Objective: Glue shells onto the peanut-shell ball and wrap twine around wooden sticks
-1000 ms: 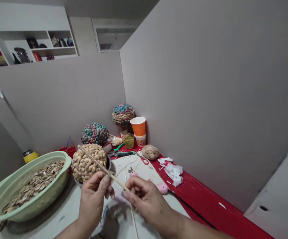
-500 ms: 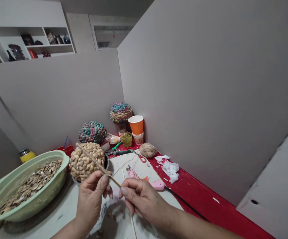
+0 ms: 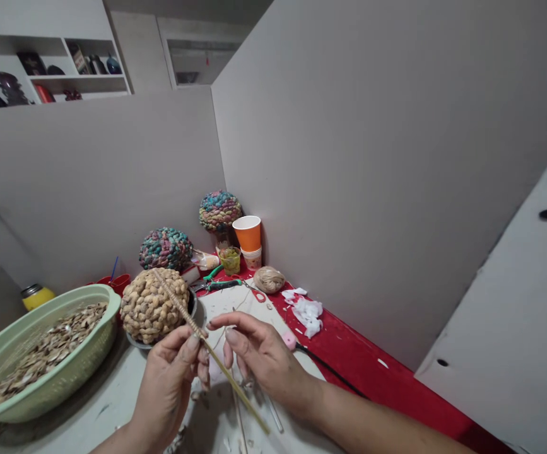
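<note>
Above the near part of the table, L hand has thumb & fingers pinched tight on a cord-wrapped stick, held at a slant; wrapped part runs up-left, bare end down-right. R hand is just beside it, fingers spread w/ a gap btwn thumb & index; can't tell if they touch the stick or its cord. Below, a thin pale stick & a clear rod lie on the table. L side: green basin w/ flat brown bits. Next to it, a tan knobbly ball sits in a gray bowl, behind the wrapped part. R of R hand, pink tool w/ black cable, partly hidden. Farther: white crumpled scraps, red-handled scissors, twine ball, green-handled pliers. Beyond: yellow-green cup, orange cup on stacked paper cups, plus 2 multicolor balls, one higher up. Farthest, wall shelf w/ assorted items.
</note>
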Action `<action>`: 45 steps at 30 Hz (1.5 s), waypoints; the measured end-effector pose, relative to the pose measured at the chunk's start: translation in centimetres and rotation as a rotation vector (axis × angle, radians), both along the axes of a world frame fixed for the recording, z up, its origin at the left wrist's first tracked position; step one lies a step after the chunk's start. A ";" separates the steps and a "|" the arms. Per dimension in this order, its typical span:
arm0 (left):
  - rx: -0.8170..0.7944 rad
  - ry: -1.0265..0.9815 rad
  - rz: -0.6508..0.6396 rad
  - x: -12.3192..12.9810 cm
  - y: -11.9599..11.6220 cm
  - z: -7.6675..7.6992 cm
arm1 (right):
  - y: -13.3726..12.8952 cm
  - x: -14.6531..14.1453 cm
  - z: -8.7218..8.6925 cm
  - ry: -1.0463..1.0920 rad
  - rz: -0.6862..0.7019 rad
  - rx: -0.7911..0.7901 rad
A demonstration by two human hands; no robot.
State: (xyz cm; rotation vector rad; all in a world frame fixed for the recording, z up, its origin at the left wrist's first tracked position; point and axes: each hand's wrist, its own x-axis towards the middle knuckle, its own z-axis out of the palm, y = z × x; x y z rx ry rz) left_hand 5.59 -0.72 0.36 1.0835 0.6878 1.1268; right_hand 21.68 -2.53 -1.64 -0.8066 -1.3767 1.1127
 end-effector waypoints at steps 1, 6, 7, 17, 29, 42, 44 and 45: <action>0.003 0.003 -0.007 0.0 0.1 0.0 | -0.1 0.0 0.1 0.017 0.004 -0.010; 0.010 0.007 -0.006 0.0 0.2 -0.4 | 0.0 -0.4 0.2 0.104 0.072 -0.119; 0.005 0.013 -0.014 -0.1 0.2 -0.5 | 0.0 -0.4 0.2 0.108 0.092 -0.128; 0.172 0.174 0.060 -0.5 0.6 -1.7 | -0.4 -1.2 -0.3 0.022 -0.021 -0.066; 0.352 0.424 0.065 -0.8 1.4 -2.6 | 0.3 -1.3 -1.9 -0.032 -0.161 0.089; 0.512 0.524 0.231 -0.4 0.8 -2.0 | 0.1 -0.5 -1.0 0.110 -0.107 -0.097; 0.754 0.534 0.403 -1.0 0.8 -1.6 | 0.3 -0.5 -0.9 0.123 -0.085 -0.141; 0.935 0.545 0.467 -1.3 0.8 -1.2 | 0.3 -0.4 -0.8 0.120 -0.071 -0.156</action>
